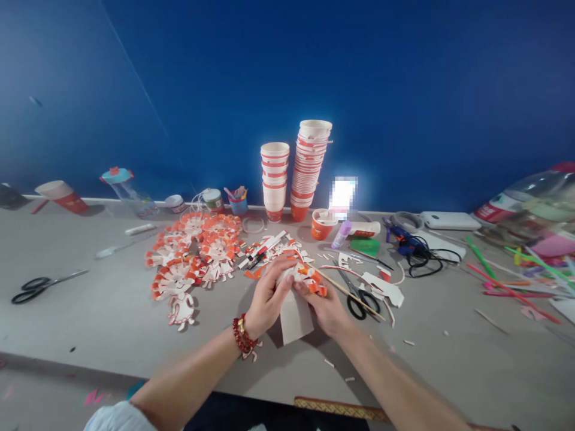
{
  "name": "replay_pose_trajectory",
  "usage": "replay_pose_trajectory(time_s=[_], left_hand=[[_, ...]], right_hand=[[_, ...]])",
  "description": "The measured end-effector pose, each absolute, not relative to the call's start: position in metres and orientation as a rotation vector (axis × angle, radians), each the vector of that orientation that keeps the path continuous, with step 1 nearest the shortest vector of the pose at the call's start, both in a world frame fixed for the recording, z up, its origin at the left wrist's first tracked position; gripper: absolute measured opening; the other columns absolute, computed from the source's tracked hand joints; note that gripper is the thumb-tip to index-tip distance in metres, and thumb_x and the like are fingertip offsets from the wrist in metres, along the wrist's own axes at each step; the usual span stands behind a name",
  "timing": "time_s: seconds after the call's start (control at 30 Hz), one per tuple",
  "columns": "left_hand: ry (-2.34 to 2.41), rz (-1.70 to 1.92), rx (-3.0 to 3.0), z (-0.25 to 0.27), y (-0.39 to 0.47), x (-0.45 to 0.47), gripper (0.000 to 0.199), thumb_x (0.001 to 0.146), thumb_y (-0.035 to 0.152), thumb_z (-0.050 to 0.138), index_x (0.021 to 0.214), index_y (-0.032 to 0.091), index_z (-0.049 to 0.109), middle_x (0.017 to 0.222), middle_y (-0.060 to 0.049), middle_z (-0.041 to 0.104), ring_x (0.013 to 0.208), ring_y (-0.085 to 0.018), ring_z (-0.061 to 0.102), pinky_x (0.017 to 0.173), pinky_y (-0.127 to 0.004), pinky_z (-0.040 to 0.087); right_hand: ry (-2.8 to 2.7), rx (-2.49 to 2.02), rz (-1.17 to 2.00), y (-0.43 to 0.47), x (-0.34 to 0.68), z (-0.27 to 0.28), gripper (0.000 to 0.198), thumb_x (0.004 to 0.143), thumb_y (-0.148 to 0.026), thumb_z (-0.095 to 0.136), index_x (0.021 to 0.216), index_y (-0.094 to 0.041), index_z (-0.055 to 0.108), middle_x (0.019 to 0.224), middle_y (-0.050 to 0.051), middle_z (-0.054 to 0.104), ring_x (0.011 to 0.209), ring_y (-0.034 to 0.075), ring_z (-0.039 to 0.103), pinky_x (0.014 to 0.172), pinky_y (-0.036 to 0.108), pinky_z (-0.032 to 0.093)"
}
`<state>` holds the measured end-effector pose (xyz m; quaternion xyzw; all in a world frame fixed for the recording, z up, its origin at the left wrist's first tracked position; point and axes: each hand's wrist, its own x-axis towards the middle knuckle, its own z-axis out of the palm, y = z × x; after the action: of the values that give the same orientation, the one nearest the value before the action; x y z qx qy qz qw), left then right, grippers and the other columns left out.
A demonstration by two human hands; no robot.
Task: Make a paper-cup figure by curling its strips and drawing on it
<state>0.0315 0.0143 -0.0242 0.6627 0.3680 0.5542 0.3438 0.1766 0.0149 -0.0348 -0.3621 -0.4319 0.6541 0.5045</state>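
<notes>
Pinching a cut paper cup between them, the left hand and right hand grip it just above the worktop, near its front edge, the left fingers closed on the upper edge and the right hand cradling the fringed orange-and-white rim from below. It looks featherlight, thin and floppy where it has been slit. The strips would crease or tear under a hard squeeze, so the plain white body is the safer place to hold, I'd say. To the left lies a spread of finished paper cutouts, with black-handled scissors and a wooden skewer just to the right. Two stacks of paper cups stand at the blue wall. A glue stick carries a label, but it's too small to read; no writing is legible anywhere.
</notes>
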Motion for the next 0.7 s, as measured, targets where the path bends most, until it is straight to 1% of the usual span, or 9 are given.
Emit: replay_pose_trajectory(time_s=[0.2,0.3,0.4,0.47,0.53,0.57,0.6,0.63,0.7], left_hand=[[0.992,1.410,1.713,-0.026,0.014,0.032,0.021,0.096,0.030,0.048,0.109,0.021,0.062,0.122,-0.011,0.061,0.118,-0.023,0.055,0.103,-0.040,0.041],[1.065,1.386,1.801,-0.023,0.014,0.030,0.022,0.096,0.030,0.046,0.107,0.020,0.062,0.124,-0.012,0.059,0.120,-0.024,0.053,0.103,-0.041,0.041],[1.081,1.431,1.854,-0.020,0.015,0.025,0.029,0.095,0.034,0.048,0.120,0.023,0.058,0.138,-0.012,0.049,0.132,-0.027,0.042,0.109,-0.046,0.035],[1.055,1.571,1.757,-0.019,0.016,0.021,0.044,0.093,0.041,0.050,0.135,0.026,0.046,0.149,-0.011,0.038,0.139,-0.029,0.033,0.112,-0.049,0.032],[0.979,1.690,1.546,-0.021,0.018,0.019,0.056,0.093,0.050,0.045,0.144,0.029,0.034,0.154,-0.011,0.030,0.140,-0.029,0.031,0.111,-0.048,0.034],[0.928,1.700,1.444,-0.023,0.018,0.019,0.060,0.092,0.055,0.044,0.145,0.030,0.031,0.155,-0.011,0.029,0.139,-0.029,0.033,0.109,-0.047,0.037],[0.883,1.674,1.359,-0.025,0.018,0.020,0.064,0.089,0.058,0.047,0.145,0.030,0.030,0.154,-0.011,0.030,0.137,-0.029,0.037,0.107,-0.045,0.040],[0.856,1.618,1.290,-0.028,0.018,0.022,0.068,0.086,0.060,0.053,0.143,0.030,0.034,0.152,-0.011,0.035,0.134,-0.029,0.042,0.105,-0.043,0.043],[0.853,1.468,1.148,-0.033,0.016,0.029,0.070,0.076,0.054,0.070,0.136,0.027,0.045,0.138,-0.012,0.052,0.121,-0.028,0.055,0.098,-0.041,0.049]], right_hand=[[-1.082,-0.843,1.586,0.015,0.178,-0.035,0.041,0.068,-0.051,0.080,0.094,-0.021,0.071,0.084,0.004,0.072,0.074,0.020,0.063,0.073,0.033,0.051],[-1.080,-0.886,1.564,0.015,0.177,-0.035,0.040,0.067,-0.052,0.080,0.090,-0.021,0.071,0.081,0.003,0.071,0.072,0.020,0.063,0.072,0.033,0.051],[-1.029,-0.952,1.557,0.016,0.177,-0.036,0.041,0.064,-0.053,0.081,0.086,-0.020,0.071,0.081,0.004,0.072,0.075,0.022,0.065,0.072,0.035,0.052],[-0.964,-0.983,1.529,0.018,0.179,-0.038,0.041,0.061,-0.050,0.084,0.085,-0.019,0.071,0.081,0.004,0.072,0.077,0.023,0.066,0.073,0.036,0.053],[-0.890,-0.998,1.487,0.022,0.181,-0.039,0.038,0.060,-0.046,0.086,0.082,-0.019,0.071,0.077,0.003,0.072,0.076,0.023,0.066,0.075,0.036,0.053],[-0.858,-0.996,1.464,0.023,0.182,-0.039,0.036,0.059,-0.045,0.086,0.080,-0.019,0.070,0.075,0.002,0.071,0.074,0.022,0.067,0.075,0.036,0.053],[-0.829,-0.990,1.445,0.024,0.183,-0.040,0.036,0.059,-0.044,0.087,0.080,-0.020,0.070,0.073,0.001,0.071,0.073,0.022,0.067,0.075,0.036,0.053],[-0.808,-0.980,1.437,0.024,0.184,-0.040,0.036,0.059,-0.043,0.087,0.080,-0.020,0.071,0.072,0.001,0.071,0.072,0.022,0.067,0.075,0.036,0.053],[-0.792,-0.950,1.461,0.024,0.184,-0.040,0.037,0.059,-0.044,0.087,0.081,-0.020,0.071,0.072,0.001,0.072,0.071,0.022,0.068,0.074,0.037,0.054]])
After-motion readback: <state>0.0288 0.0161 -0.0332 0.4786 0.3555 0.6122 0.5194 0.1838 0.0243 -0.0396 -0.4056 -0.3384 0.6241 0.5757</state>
